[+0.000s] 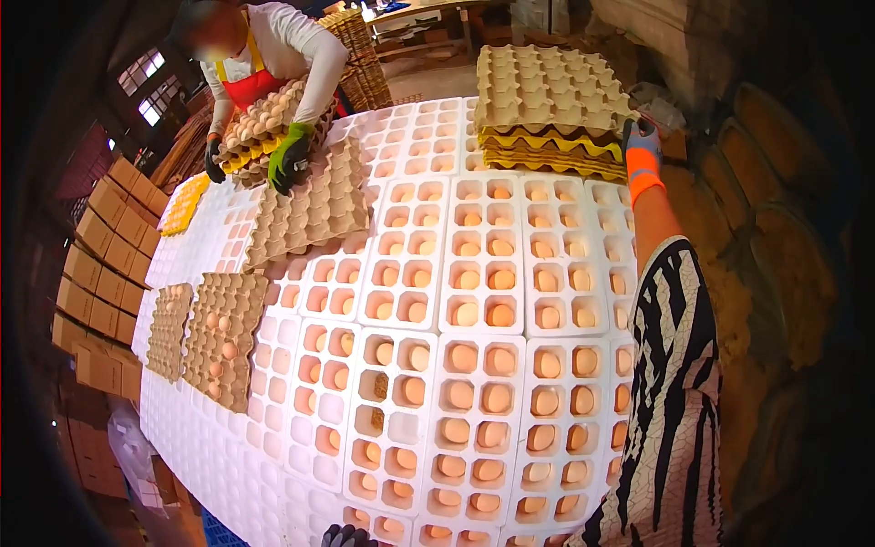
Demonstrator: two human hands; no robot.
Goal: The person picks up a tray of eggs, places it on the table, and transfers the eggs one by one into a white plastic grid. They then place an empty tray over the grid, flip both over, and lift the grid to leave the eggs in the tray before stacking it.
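My right hand [643,150], in a grey and orange glove, reaches far out to the right edge of a stack of cardboard egg trays [547,87]. Its fingers curl onto the stack's upper trays. The stack has yellow trays [547,146] in its lower layers and stands at the far end of the table. Only the top of my left hand [346,536], in a dark glove, shows at the bottom edge, over the near white trays. White plastic trays [474,264] holding brown eggs [499,314] cover the table.
A co-worker in a red apron [251,87] at the far left holds a stack of egg-filled cardboard trays [264,123] with green-gloved hands. Loose cardboard trays [314,205] [223,337] lie on the white trays. Cardboard boxes [100,264] stand along the left.
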